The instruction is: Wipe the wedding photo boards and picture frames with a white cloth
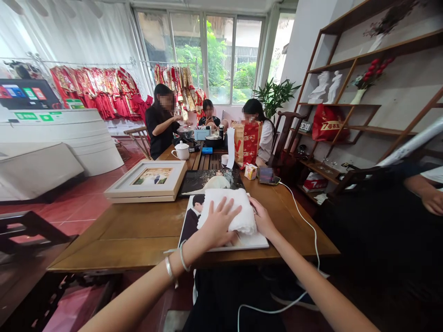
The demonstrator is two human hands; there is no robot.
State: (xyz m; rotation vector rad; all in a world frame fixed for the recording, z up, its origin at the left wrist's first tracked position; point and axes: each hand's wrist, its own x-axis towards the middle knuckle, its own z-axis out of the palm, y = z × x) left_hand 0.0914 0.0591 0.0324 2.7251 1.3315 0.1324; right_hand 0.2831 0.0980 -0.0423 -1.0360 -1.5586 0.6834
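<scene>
The work seems under way: the white cloth (245,216) lies on the portrait panel (193,227) upon the counter (138,233). The left grip (221,222) spreads flat over the cloth; the right grip (262,216) bends at its edge, its hold unclear. What remains, I cannot tell. A red bag (330,129) reads "7号衣".
</scene>
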